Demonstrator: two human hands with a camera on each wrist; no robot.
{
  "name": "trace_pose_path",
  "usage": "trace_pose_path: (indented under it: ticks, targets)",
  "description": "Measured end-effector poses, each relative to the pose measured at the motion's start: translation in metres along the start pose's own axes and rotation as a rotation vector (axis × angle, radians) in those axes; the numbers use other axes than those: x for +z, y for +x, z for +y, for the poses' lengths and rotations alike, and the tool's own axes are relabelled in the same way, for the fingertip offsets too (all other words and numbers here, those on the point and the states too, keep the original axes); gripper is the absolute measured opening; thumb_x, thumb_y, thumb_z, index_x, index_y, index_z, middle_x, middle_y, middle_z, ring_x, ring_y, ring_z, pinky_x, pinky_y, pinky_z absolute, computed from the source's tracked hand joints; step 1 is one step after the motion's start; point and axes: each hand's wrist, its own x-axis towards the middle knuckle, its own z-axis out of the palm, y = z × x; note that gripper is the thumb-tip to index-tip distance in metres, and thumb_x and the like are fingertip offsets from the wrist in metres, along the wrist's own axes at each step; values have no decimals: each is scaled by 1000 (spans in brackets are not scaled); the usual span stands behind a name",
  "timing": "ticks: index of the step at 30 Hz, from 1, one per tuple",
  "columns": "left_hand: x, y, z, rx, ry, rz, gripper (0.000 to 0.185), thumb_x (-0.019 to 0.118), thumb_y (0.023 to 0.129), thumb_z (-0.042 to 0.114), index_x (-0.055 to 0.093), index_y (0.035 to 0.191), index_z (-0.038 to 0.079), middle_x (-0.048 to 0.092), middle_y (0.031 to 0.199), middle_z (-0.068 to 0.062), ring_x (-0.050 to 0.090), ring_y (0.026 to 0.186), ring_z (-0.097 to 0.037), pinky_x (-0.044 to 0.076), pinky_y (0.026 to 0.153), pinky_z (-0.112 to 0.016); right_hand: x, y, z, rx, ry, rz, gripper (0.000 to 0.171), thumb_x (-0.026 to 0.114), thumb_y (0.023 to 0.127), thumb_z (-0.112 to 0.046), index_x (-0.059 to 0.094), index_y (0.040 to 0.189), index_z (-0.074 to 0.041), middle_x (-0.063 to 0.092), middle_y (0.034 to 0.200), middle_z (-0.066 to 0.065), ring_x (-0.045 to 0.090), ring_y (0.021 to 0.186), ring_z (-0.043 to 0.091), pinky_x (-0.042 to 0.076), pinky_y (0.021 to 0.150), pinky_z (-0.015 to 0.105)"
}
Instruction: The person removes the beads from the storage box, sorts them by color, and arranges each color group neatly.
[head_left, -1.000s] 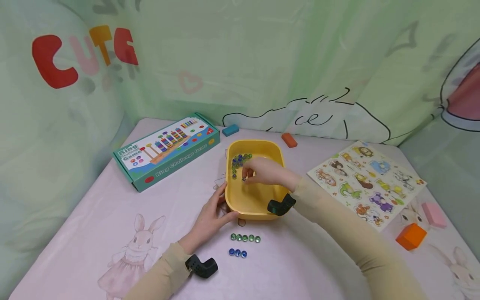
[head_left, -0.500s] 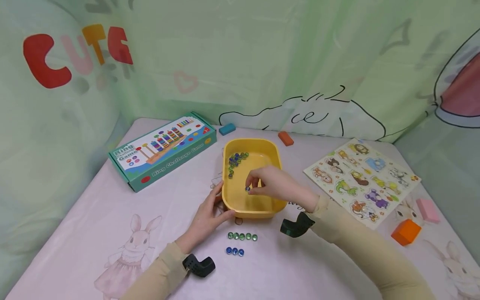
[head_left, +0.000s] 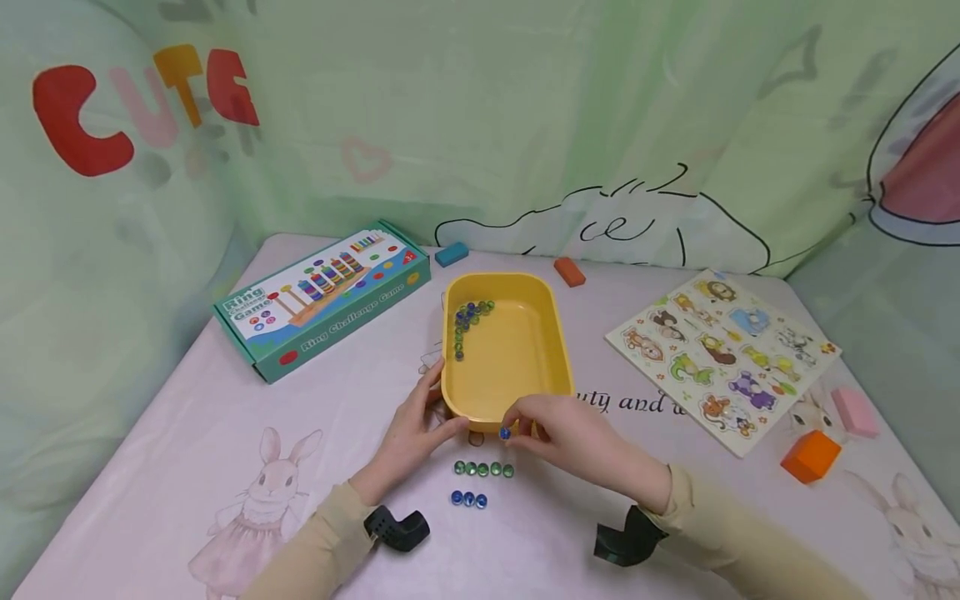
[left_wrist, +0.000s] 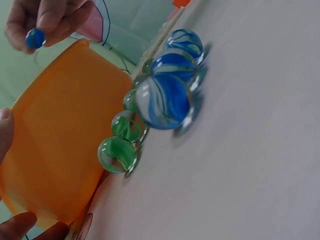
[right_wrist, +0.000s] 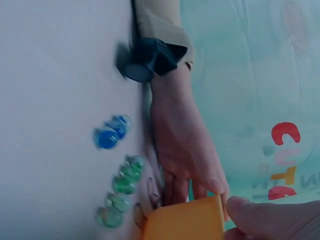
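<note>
A blue marble [head_left: 505, 433] was pinched between the thumb and fingers of the right hand [head_left: 558, 429], at the near rim of the yellow tub [head_left: 517, 358] and clear of the worktop [head_left: 150, 467]. From those fingers, the row of three blue marbles [head_left: 468, 500] was placed nearer and to the left, its long axis directed left to right, with the row of five green marbles [head_left: 483, 469] set between it and the tub. The tub was held at its near left corner by the left hand [head_left: 408, 429], its thumb and fingers clamped about the walls. "Ring Challenge Game" could be read on the green box [head_left: 322, 296] at far left, "CUTE" on the backdrop [head_left: 480, 117], and only "uty and" clearly on the worktop.
</note>
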Motion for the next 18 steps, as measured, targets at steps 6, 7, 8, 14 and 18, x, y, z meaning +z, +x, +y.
trace_pose_path:
  ticks: [6, 7, 8, 14, 18]
  targets:
    - [0, -1, 0, -18, -1, -6, 85, 68, 83, 34, 15, 149, 27, 34, 148, -6, 48, 124, -24, 30, 108, -47, 19, -21, 1, 18, 92, 3, 13, 72, 79, -18, 65, 90, -16, 56, 70, -15, 44, 60, -3, 42, 54, 15]
    - [0, 0, 0, -25, 1, -8, 85, 68, 83, 34, 15, 149, 28, 35, 148, -5, 47, 125, -23, 30, 108, -46, 22, -24, 2, 26, 112, 0, 13, 72, 79, -17, 64, 90, -16, 56, 69, -15, 43, 60, -4, 42, 54, 15]
    - [0, 0, 0, -30, 0, -9, 85, 68, 83, 34, 15, 149, 28, 35, 147, -5, 47, 125, -23, 30, 108, -46, 26, -26, 2, 34, 130, -1, 13, 72, 79, -17, 64, 89, -16, 56, 69, -15, 43, 59, -4, 41, 54, 15]
    - [-2, 2, 2, -40, -15, -17, 85, 68, 83, 34, 14, 149, 29, 37, 146, -6, 47, 125, -23, 32, 107, -44, 46, -33, 3, 89, 210, -22, 10, 71, 80, -17, 65, 89, -17, 54, 66, -16, 43, 57, -5, 40, 53, 15]
    - [-2, 1, 2, -55, -28, -26, 86, 68, 83, 35, 13, 149, 30, 35, 147, -5, 46, 126, -21, 32, 108, -43, 56, -35, 0, 130, 209, -59, 9, 70, 81, -19, 65, 88, -16, 50, 64, -16, 42, 57, -4, 39, 53, 16]
